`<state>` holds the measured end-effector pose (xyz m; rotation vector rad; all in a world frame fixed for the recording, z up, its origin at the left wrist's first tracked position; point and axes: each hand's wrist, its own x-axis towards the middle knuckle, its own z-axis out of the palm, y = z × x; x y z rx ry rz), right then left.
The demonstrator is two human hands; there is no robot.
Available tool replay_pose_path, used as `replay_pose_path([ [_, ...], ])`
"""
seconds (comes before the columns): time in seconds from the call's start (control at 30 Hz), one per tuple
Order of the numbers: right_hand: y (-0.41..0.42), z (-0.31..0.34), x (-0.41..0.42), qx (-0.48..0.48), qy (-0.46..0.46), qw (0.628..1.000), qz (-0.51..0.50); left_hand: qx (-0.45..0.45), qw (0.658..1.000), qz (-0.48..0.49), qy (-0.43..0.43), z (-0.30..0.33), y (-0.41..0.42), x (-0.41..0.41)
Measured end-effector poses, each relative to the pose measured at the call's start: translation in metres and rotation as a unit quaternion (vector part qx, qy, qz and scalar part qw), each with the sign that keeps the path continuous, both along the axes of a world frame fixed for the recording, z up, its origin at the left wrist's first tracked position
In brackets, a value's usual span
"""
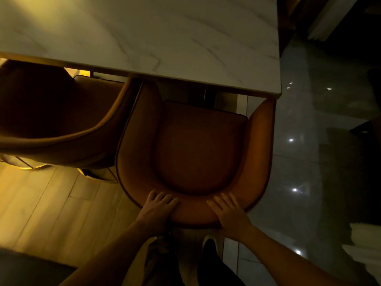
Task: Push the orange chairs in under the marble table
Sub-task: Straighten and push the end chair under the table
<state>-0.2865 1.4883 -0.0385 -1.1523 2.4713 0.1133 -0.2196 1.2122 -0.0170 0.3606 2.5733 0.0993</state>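
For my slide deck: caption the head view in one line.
Both hands, left and right, on an orange chair's backrest at the marble table.

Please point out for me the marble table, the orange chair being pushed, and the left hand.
marble table (pixel 144 34): head view, on the bare top.
orange chair (pixel 198 149): head view, on the seat cushion.
left hand (pixel 157 209): head view, on the back of the hand.

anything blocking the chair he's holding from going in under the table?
Nothing visible. Both hands, left and right, rest on the orange chair backrest; its front is already under the marble table. The second chair sits close alongside, left.
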Motion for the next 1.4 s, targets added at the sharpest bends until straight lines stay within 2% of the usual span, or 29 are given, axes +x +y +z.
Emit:
replay_pose_path([
  [0.17, 0.005, -0.004, -0.017, -0.068, -0.030, 0.994, 0.074, 0.037, 0.997, 0.023, 0.063, -0.003, -0.001, 0.005],
  [0.27, 0.007, -0.004, -0.031, -0.044, -0.086, 0.988, 0.117, 0.059, 0.994, 0.045, 0.074, -0.002, -0.001, 0.004],
  [0.37, 0.009, -0.005, -0.042, -0.039, -0.084, 0.985, 0.144, 0.053, 0.994, 0.052, 0.075, -0.002, 0.001, -0.003],
  [0.57, 0.015, -0.006, -0.088, -0.052, -0.096, 0.987, 0.120, 0.076, 0.991, 0.064, 0.087, 0.000, 0.010, -0.043],
  [0.77, 0.009, -0.004, -0.118, -0.090, -0.045, 0.985, 0.137, 0.067, 0.994, 0.063, 0.057, -0.006, -0.002, -0.080],
  [1.1, 0.011, -0.020, -0.124, -0.133, -0.053, 0.981, 0.129, 0.049, 0.997, 0.053, 0.024, -0.010, -0.005, -0.089],
  [1.4, 0.008, -0.022, -0.121, -0.063, -0.113, 0.989, 0.065, 0.045, 0.997, 0.053, 0.023, -0.006, -0.001, -0.091],
])
